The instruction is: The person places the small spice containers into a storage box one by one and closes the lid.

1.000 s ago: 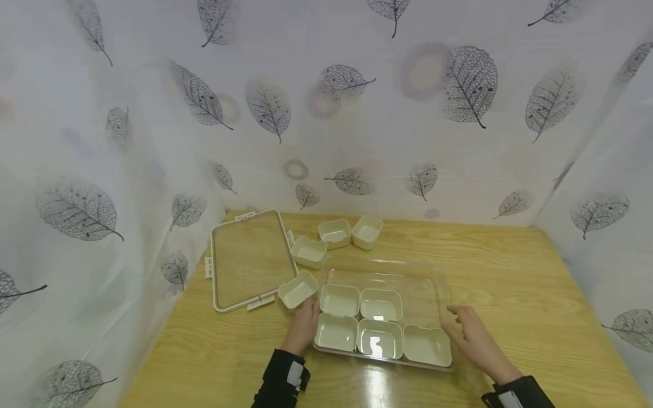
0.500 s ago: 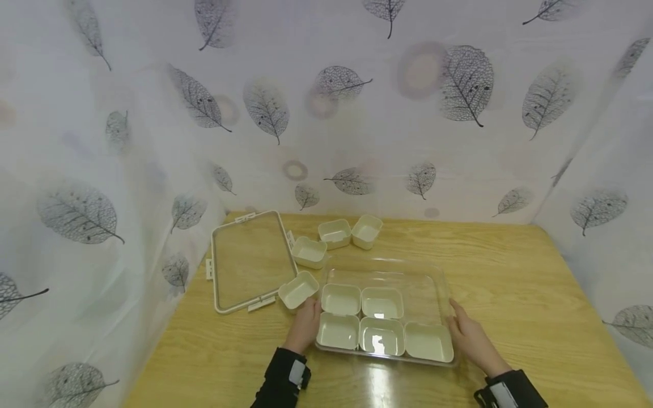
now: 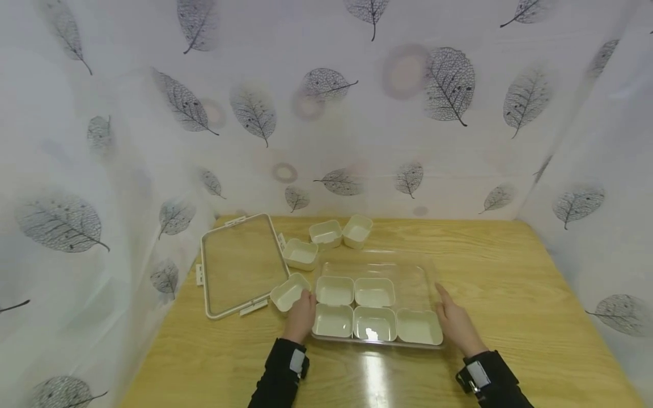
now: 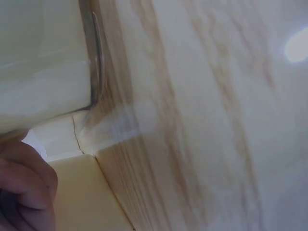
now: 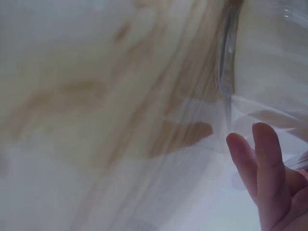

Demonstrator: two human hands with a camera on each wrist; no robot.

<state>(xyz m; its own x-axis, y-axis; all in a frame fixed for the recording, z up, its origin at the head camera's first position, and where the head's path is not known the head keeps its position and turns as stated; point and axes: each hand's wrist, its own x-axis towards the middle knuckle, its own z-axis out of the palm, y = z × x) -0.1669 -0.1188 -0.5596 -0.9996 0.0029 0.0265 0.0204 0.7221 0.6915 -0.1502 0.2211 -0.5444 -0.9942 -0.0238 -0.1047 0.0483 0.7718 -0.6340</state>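
Note:
A clear plastic box (image 3: pixel 411 281) lies in front of me, with several pale green cups (image 3: pixel 374 320) in its front and left parts. My left hand (image 3: pixel 302 315) holds the box's left side, fingers bent at its edge in the left wrist view. Right beside that hand's thumb, a loose pale cup (image 3: pixel 289 290) leans tilted on a frame. On the opposite side, my right hand (image 3: pixel 456 324) touches the box wall. Its fingers (image 5: pixel 269 159) look nearly straight against the clear plastic in the right wrist view.
A clear lid with a pale rim and clips (image 3: pixel 206 266) lies on the wooden table (image 3: pixel 510 283) at left. Behind the box stand more loose cups (image 3: pixel 301 254). A leaf-printed curtain (image 3: pixel 326 130) encloses the back and sides.
My right hand has come in against the box's right side. The box has turned slightly, its front right corner moving away from me. My left hand stays at the left side.

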